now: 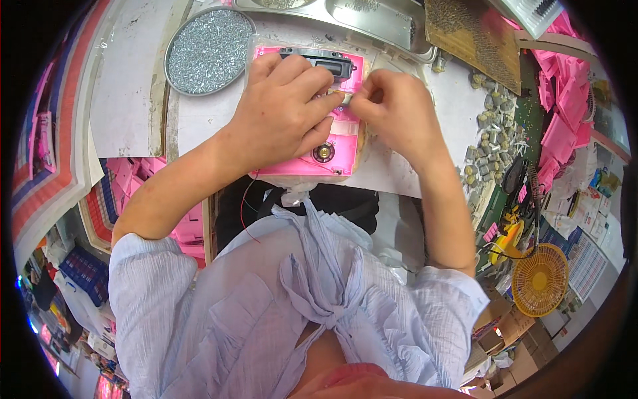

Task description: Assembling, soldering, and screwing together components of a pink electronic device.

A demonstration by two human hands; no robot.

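Observation:
In front of me on the worktable is a pink plastic housing, with a long black part along its far end and a round speaker-like part near its close end. My left hand is bent over the housing, its fingers curled onto the black part and the middle of the shell. At the housing's right edge, my right hand is closed in a pinch beside a small pale piece. What lies between those fingertips is hidden. A thin red wire hangs off the near side.
Left of the housing stands a round metal tray of small screws. A steel compartment tray and a cardboard sheet bearing tiny metal pieces lie at the back. Several small motors, pink parts and a yellow basket are at right.

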